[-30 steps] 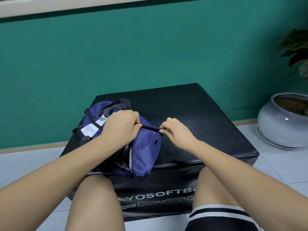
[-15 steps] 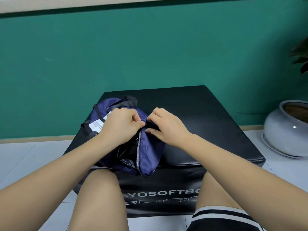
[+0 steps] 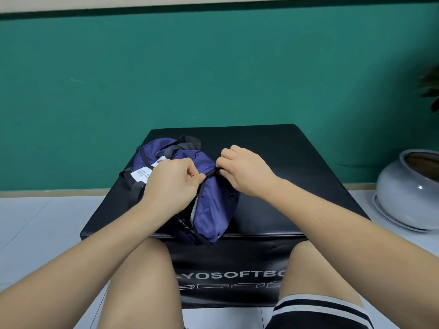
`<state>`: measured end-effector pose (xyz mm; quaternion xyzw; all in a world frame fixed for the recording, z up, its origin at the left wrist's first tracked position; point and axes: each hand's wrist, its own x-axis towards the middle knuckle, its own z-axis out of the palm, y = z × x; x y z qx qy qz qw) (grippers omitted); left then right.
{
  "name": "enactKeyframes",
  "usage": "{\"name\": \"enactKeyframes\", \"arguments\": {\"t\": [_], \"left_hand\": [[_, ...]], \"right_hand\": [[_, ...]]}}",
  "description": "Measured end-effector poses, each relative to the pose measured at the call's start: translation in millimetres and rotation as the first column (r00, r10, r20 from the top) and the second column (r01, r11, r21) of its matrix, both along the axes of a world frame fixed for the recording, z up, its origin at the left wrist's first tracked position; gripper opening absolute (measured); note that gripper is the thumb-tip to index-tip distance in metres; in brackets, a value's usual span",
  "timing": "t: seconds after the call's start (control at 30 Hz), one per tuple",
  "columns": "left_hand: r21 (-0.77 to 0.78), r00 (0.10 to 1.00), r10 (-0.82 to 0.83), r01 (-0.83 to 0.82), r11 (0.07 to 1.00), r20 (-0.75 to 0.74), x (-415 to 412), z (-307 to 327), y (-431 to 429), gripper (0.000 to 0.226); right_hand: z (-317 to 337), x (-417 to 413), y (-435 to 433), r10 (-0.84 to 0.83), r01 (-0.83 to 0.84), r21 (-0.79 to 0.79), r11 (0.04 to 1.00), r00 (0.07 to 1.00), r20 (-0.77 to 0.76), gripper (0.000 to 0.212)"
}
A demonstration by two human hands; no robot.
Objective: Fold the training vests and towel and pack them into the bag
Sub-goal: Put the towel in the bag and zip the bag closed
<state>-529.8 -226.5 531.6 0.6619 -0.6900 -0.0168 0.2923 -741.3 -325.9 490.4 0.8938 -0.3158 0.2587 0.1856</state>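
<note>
- Looks like a small gym or training room, indoors.
- Centres on a black padded box, lettered "YOSOFTBO" on its front, the plyometric kind.
- Carries a blue sports bag on that box.
- Has a plain green wall above a white tiled floor.
- Keeps a grey pot and plant leaves at the right.

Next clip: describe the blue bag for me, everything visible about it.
The bag is dark blue, thin nylon-looking fabric with black trim, black straps and a white printed label. It lies crumpled on the left of the black padded box, its near end overhanging the front edge. The left hand and right hand each pinch its black-trimmed top edge. Contents are not visible.
</note>
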Motion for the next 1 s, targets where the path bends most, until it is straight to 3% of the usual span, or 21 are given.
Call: {"name": "enactKeyframes", "arguments": {"t": [0.37, 0.57, 0.67, 0.83, 1.0], "left_hand": [[0.065, 0.980, 0.071, -0.060, 0.996, -0.185, 16, -31, 21, 0.030], [0.101, 0.970, 0.112, -0.092, 0.991, -0.216, 32, -46, 33, 0.031], [0.102, 0.962, 0.125, -0.102, 0.990, -0.244, 32, -54, 38, 0.031], [0.103, 0.935, 0.146, -0.119, 0.988, -0.323, 33, -64, 44, 0.029], [0.090, 0.906, 0.167, -0.143, 0.986, -0.389, 28, -67, 48, 0.029]], "right_hand": [[9, -11, -4, -0.089, 0.091, 0.129, 0.987, 0.996, -0.023, 0.018], [11, -25, -13, -0.179, 0.182, 0.220, 0.958, 0.983, -0.034, 0.016], [11, -21, -7, -0.184, 0.191, 0.191, 0.963, 0.981, -0.055, 0.015], [18, 0, 21, -0.008, 0.012, 0.104, 0.995, 0.999, -0.037, 0.026], [9, 34, 44, 0.208, -0.210, 0.011, 0.978, 0.958, -0.197, 0.020]]}}
